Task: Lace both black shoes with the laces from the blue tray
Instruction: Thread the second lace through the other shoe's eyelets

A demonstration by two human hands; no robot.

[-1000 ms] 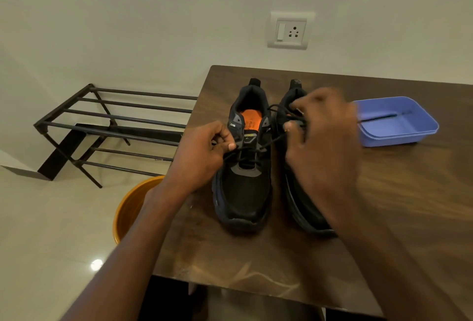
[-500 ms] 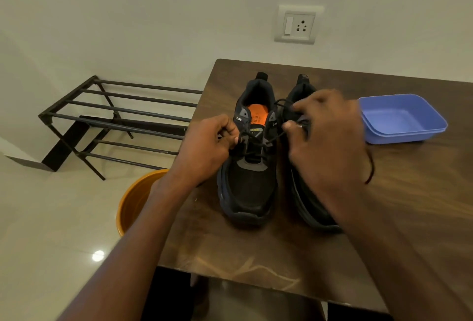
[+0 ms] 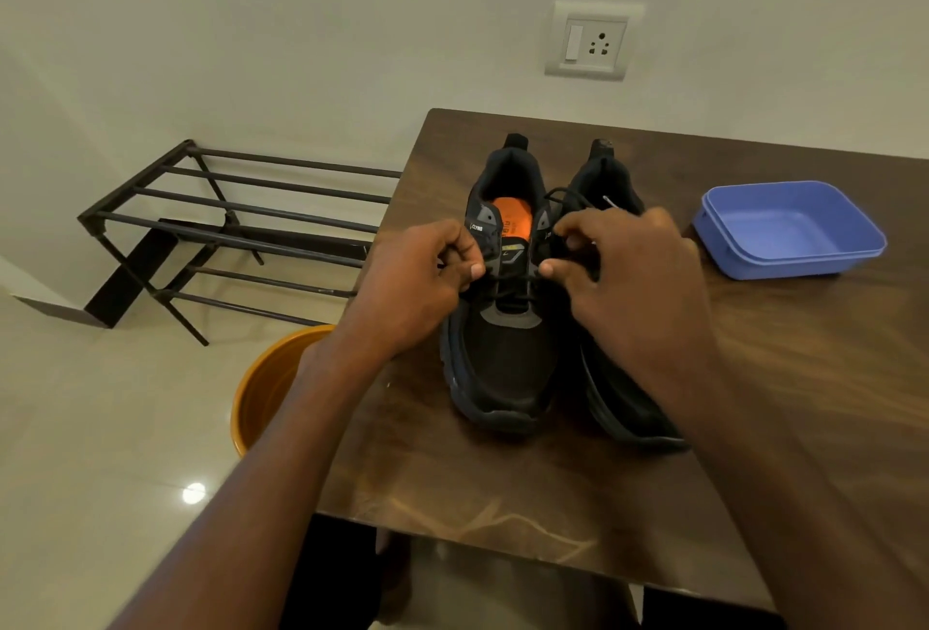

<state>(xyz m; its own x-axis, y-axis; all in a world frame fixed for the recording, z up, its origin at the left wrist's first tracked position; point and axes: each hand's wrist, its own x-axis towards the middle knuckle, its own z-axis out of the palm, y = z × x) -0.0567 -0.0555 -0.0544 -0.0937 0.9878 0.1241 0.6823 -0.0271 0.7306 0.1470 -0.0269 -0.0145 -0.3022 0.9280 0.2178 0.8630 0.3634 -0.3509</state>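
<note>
My left hand (image 3: 422,282) pinches one end of the lace (image 3: 513,300) just left of the left shoe (image 3: 502,358), thumb and forefinger closed tight on it, the other fingers curled in. My right hand (image 3: 618,277) sits over the gap between the left shoe and the right shoe (image 3: 618,187), thumb and fingers curled round the other end of the lace; I can't see the cord itself inside that grip, only a dark loop rising behind the knuckles toward the right shoe's collar.

I judge I am drawing the lace snug across the upper eyelets of the left shoe. What could go wrong: if I pull harder on one side, the ends come out uneven and one may slip back through its eyelet. The loop lying against the right shoe could snag on its collar and tug that shoe over. My right hand hides most of the right shoe, so I can't tell how it is laced; I could easily miss a skipped hole there.

Both shoes stand side by side on the counter (image 3: 754,378), toes toward me, the left shoe's orange insole showing. The tray (image 3: 789,232) is well to the right of the shoes, and I see no lace in it.
</note>
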